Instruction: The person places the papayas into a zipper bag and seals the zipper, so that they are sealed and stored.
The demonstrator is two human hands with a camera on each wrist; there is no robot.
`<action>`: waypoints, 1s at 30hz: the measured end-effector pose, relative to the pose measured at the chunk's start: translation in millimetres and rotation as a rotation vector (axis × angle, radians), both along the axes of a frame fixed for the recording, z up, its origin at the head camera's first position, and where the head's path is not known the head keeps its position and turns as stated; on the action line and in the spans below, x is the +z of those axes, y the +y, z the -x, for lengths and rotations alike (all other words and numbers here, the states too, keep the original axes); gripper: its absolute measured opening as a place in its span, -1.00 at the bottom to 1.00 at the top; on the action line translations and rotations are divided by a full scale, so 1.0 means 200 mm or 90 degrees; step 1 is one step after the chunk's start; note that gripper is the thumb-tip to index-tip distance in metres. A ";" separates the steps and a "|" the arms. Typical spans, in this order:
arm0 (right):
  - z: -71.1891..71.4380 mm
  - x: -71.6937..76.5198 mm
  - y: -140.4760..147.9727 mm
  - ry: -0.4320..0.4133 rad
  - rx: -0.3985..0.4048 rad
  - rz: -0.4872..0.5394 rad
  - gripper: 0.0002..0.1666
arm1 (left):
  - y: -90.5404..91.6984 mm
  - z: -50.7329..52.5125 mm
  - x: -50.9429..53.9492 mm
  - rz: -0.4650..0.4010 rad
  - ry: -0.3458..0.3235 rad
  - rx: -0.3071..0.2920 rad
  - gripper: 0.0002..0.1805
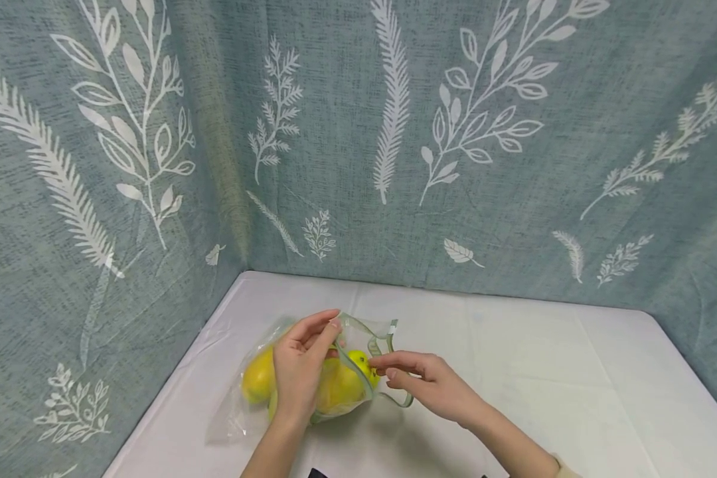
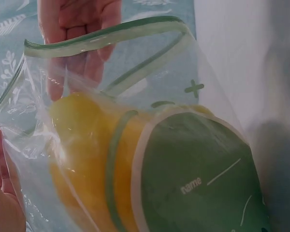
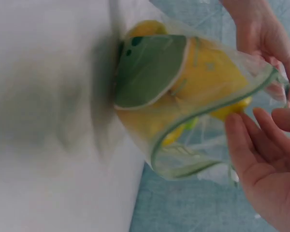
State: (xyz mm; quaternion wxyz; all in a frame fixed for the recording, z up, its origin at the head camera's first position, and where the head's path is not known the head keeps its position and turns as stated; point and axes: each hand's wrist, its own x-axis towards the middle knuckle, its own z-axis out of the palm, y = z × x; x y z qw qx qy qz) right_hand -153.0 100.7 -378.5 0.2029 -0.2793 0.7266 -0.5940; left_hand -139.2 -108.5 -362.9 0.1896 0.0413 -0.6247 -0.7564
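A clear zip bag [image 2: 154, 72] with a green-edged mouth and a green printed patch [image 2: 198, 169] lies on the table. Several yellow fruits [image 1: 259, 376] are inside; their exact kind is hard to tell through the plastic. My left hand [image 1: 301, 372] pinches the bag's rim near its upper corner between thumb and fingers. Within the gaping mouth, my right hand [image 1: 433, 385] has its fingers extended, the tips at a yellow fruit [image 1: 358, 360] near the opening. Nothing is gripped in that right hand [image 3: 275, 164]; the right wrist view shows its fingertips against or very near the fruit.
The white table [image 1: 544, 372] extends to the right of the bag. Blue-green curtains [image 1: 346, 133] with white leaf prints stand behind the table and along its left side. The bag's loose clear end [image 1: 230, 418] spreads to the left.
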 end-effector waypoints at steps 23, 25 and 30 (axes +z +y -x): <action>0.14 -0.15 0.04 -0.030 -0.286 -0.089 -0.51 | 0.03 -0.03 -0.05 0.024 -0.029 -0.036 -0.84; 0.15 -0.15 0.02 -0.042 -0.299 -0.089 -0.50 | 0.04 -0.04 -0.05 0.028 -0.027 -0.042 -0.84; 0.17 -0.16 0.00 -0.070 -0.314 -0.083 -0.52 | 0.05 -0.05 -0.07 0.037 -0.021 -0.053 -0.84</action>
